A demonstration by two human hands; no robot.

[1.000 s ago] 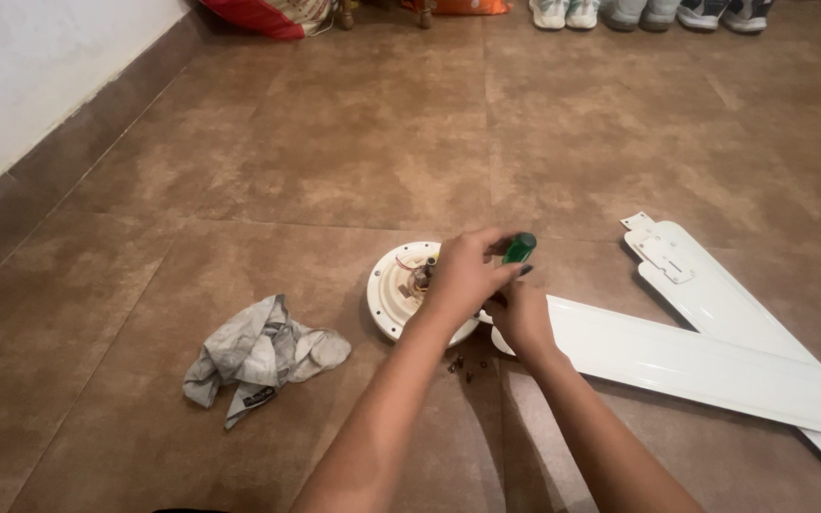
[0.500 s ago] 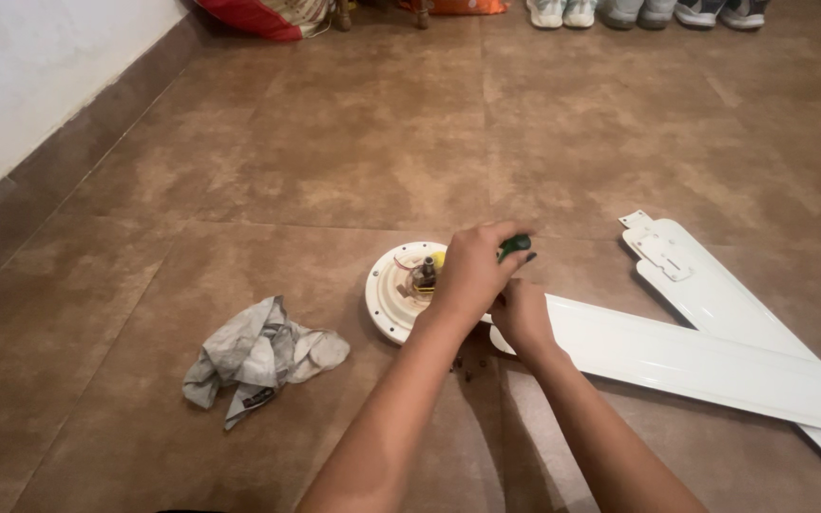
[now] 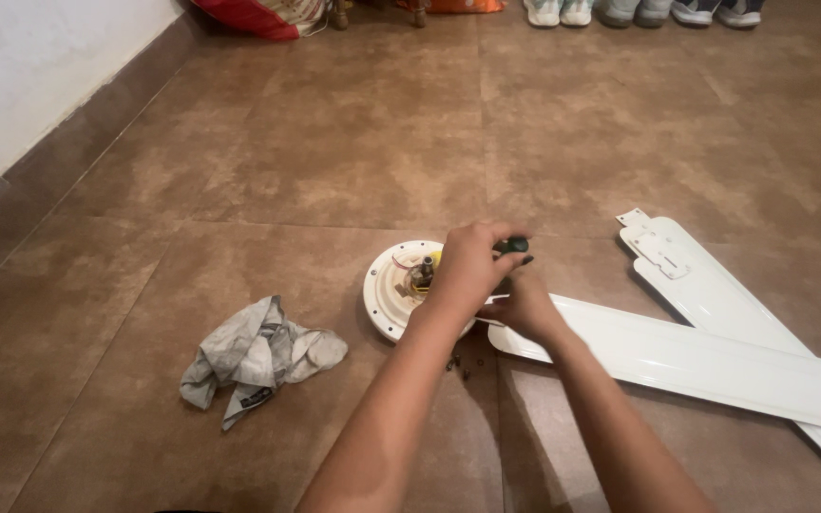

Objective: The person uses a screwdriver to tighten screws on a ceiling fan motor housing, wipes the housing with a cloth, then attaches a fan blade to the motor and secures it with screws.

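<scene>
A white round fan motor housing (image 3: 391, 290) lies on the brown tiled floor, its wiring and centre shaft facing up. My left hand (image 3: 466, 269) reaches over it and is closed on a green-handled screwdriver (image 3: 515, 245), with the handle tip showing past my fingers. My right hand (image 3: 525, 306) sits just below, fingers curled at the root of a long white fan blade (image 3: 696, 361) where it meets the housing. The screwdriver's shaft and tip are hidden behind my hands.
A second white fan blade (image 3: 715, 294) with its metal bracket lies at the right, crossing under the first. A crumpled grey cloth (image 3: 254, 356) lies to the left. Small dark screws (image 3: 458, 362) lie near my forearm. A wall runs along the left, with shoes and bags at the far edge.
My left hand has closed further over the green handle and turned slightly. Both hands stay at the same spot on the housing.
</scene>
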